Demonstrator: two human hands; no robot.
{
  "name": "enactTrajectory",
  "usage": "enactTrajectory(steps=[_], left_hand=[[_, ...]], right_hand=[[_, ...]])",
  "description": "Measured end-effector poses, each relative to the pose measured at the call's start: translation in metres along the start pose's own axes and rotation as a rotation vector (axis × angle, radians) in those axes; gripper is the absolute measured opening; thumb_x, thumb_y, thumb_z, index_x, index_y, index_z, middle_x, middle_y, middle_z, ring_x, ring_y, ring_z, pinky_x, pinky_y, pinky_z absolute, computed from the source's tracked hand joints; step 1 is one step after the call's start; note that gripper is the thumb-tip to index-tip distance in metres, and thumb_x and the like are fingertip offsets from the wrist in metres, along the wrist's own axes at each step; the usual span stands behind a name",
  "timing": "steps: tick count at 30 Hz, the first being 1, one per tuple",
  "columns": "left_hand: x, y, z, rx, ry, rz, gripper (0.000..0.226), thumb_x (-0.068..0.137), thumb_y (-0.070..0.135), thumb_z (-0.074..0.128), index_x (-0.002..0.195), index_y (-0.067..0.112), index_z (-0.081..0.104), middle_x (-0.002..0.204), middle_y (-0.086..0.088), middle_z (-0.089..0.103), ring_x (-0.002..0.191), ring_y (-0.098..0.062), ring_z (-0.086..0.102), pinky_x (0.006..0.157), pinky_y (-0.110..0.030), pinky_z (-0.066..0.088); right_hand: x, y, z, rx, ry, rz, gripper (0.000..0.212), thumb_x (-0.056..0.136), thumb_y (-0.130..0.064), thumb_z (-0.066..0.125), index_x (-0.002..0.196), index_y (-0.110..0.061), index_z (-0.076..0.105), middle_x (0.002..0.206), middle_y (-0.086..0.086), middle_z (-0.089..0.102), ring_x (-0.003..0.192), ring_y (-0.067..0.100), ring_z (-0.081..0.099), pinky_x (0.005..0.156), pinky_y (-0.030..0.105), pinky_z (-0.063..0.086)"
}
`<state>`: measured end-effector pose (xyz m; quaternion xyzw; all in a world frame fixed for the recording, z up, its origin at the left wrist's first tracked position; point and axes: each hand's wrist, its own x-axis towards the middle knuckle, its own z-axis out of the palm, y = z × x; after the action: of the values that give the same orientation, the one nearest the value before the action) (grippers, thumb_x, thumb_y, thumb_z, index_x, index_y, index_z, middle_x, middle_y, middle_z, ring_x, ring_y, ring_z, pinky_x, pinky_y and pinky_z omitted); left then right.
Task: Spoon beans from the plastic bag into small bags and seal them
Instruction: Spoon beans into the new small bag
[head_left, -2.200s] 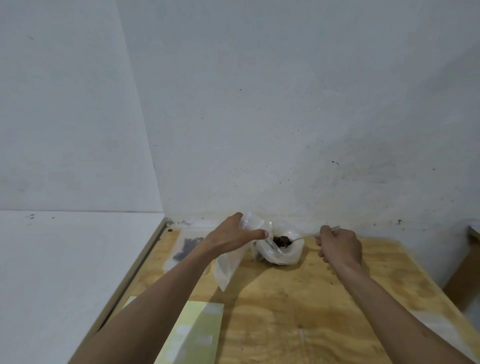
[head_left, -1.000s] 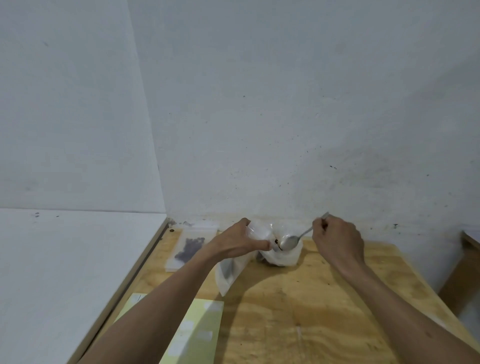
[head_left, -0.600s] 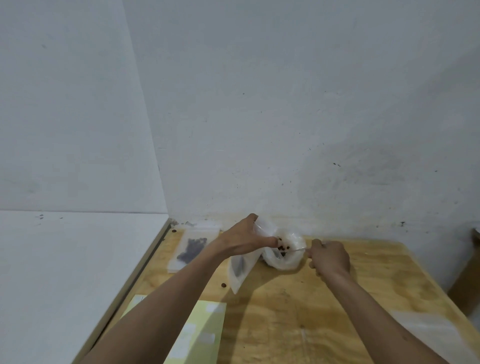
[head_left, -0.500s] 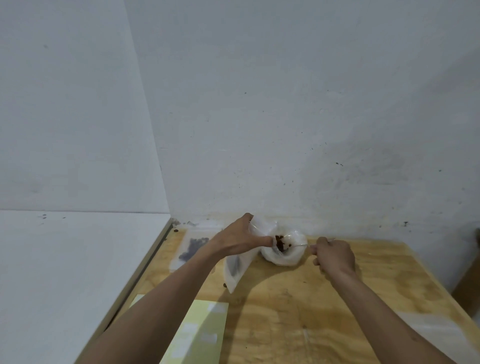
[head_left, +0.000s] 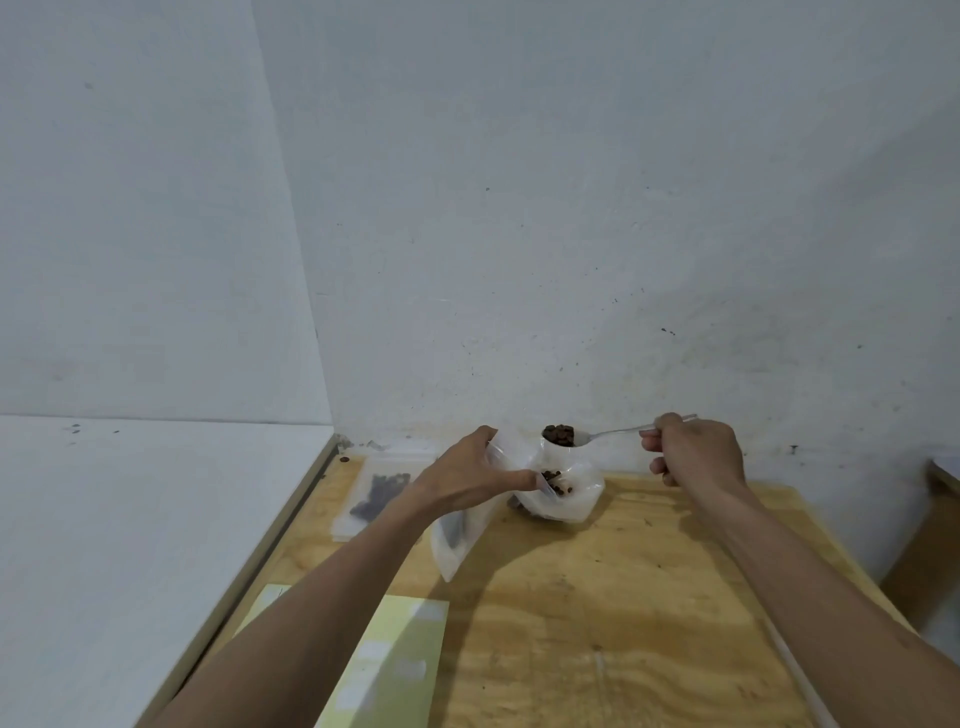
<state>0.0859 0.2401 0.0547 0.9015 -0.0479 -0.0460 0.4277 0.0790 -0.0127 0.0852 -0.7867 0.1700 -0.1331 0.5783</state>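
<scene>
While the right hand (head_left: 693, 451) holds a loaded spoon (head_left: 571, 438) above the bean bag (head_left: 563, 496) near the surface's far edge, the left hand (head_left: 475, 475) pinches the small bag (head_left: 460, 532); best tip slowly, mouth held wide.

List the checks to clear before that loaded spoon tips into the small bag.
1. spoon loaded with beans: ok.
2. right hand grips the spoon handle: ok.
3. left hand holds the small bag at its top: ok.
4. Small bag mouth open wide enough: cannot tell.
5. Spoon over the small bag mouth: not ok, it is above the plastic bag.
6. Spilled beans on the table: cannot tell.
</scene>
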Motion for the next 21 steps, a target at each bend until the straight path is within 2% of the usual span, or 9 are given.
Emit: enactTrajectory(steps=[4, 6, 8, 11, 16, 17, 19, 21], left_hand=[[0.001, 0.004, 0.005, -0.027, 0.012, -0.007, 0.045, 0.073, 0.055, 0.083, 0.093, 0.03, 0.052, 0.091, 0.015, 0.055, 0.083, -0.005, 0.052, 0.07, -0.028, 0.041], [0.001, 0.005, 0.005, -0.044, 0.019, -0.01, 0.042, 0.075, 0.053, 0.082, 0.09, 0.029, 0.051, 0.09, 0.013, 0.054, 0.081, -0.004, 0.051, 0.069, -0.027, 0.039], [0.001, 0.006, 0.004, -0.061, 0.014, -0.001, 0.046, 0.074, 0.056, 0.082, 0.097, 0.026, 0.055, 0.095, 0.012, 0.057, 0.087, -0.006, 0.054, 0.076, -0.028, 0.044], [0.0, 0.005, 0.002, -0.058, 0.02, -0.007, 0.067, 0.07, 0.062, 0.08, 0.118, 0.022, 0.057, 0.113, 0.009, 0.062, 0.104, -0.011, 0.059, 0.088, -0.033, 0.049], [-0.006, 0.0, -0.004, -0.074, 0.036, -0.025, 0.072, 0.069, 0.064, 0.08, 0.12, 0.019, 0.054, 0.12, 0.007, 0.06, 0.108, -0.012, 0.057, 0.095, -0.036, 0.048], [-0.007, -0.002, -0.005, -0.077, 0.039, -0.026, 0.074, 0.07, 0.064, 0.08, 0.123, 0.02, 0.051, 0.127, 0.007, 0.058, 0.114, -0.014, 0.056, 0.098, -0.036, 0.047], [-0.011, -0.004, -0.01, -0.089, 0.042, -0.033, 0.093, 0.07, 0.065, 0.079, 0.143, 0.019, 0.044, 0.143, 0.005, 0.051, 0.128, -0.019, 0.05, 0.105, -0.038, 0.042], [-0.013, -0.008, -0.015, -0.115, 0.046, -0.036, 0.093, 0.07, 0.065, 0.079, 0.142, 0.017, 0.045, 0.141, 0.004, 0.052, 0.125, -0.019, 0.051, 0.104, -0.039, 0.044]], right_hand=[[-0.006, -0.011, 0.001, 0.015, -0.033, -0.057, 0.027, 0.093, -0.018, 0.052, 0.075, -0.009, 0.071, 0.077, 0.005, 0.074, 0.055, 0.02, 0.06, 0.053, 0.031, 0.046], [-0.01, -0.013, 0.001, -0.003, -0.05, -0.102, 0.029, 0.094, -0.02, 0.053, 0.076, -0.009, 0.072, 0.078, 0.004, 0.074, 0.056, 0.019, 0.062, 0.057, 0.032, 0.047], [-0.015, -0.014, 0.001, -0.035, -0.051, -0.162, 0.031, 0.098, -0.022, 0.052, 0.078, -0.009, 0.072, 0.08, 0.001, 0.075, 0.057, 0.018, 0.063, 0.06, 0.032, 0.048], [-0.022, -0.015, 0.002, -0.061, -0.034, -0.253, 0.032, 0.101, -0.024, 0.052, 0.081, -0.01, 0.072, 0.08, -0.002, 0.074, 0.055, 0.016, 0.064, 0.057, 0.028, 0.048], [-0.029, -0.015, 0.006, -0.04, -0.012, -0.319, 0.032, 0.102, -0.025, 0.052, 0.082, -0.012, 0.073, 0.078, -0.004, 0.073, 0.051, 0.014, 0.064, 0.057, 0.023, 0.046], [-0.031, -0.015, 0.008, -0.034, -0.012, -0.326, 0.032, 0.102, -0.025, 0.052, 0.082, -0.012, 0.073, 0.077, -0.004, 0.073, 0.05, 0.014, 0.063, 0.057, 0.023, 0.046], [-0.034, -0.015, 0.012, -0.025, -0.019, -0.335, 0.032, 0.102, -0.025, 0.052, 0.081, -0.013, 0.073, 0.076, -0.005, 0.073, 0.049, 0.013, 0.063, 0.059, 0.025, 0.048], [-0.037, -0.015, 0.018, -0.032, -0.045, -0.351, 0.033, 0.103, -0.027, 0.051, 0.082, -0.013, 0.073, 0.076, -0.007, 0.073, 0.046, 0.011, 0.062, 0.062, 0.028, 0.05]])
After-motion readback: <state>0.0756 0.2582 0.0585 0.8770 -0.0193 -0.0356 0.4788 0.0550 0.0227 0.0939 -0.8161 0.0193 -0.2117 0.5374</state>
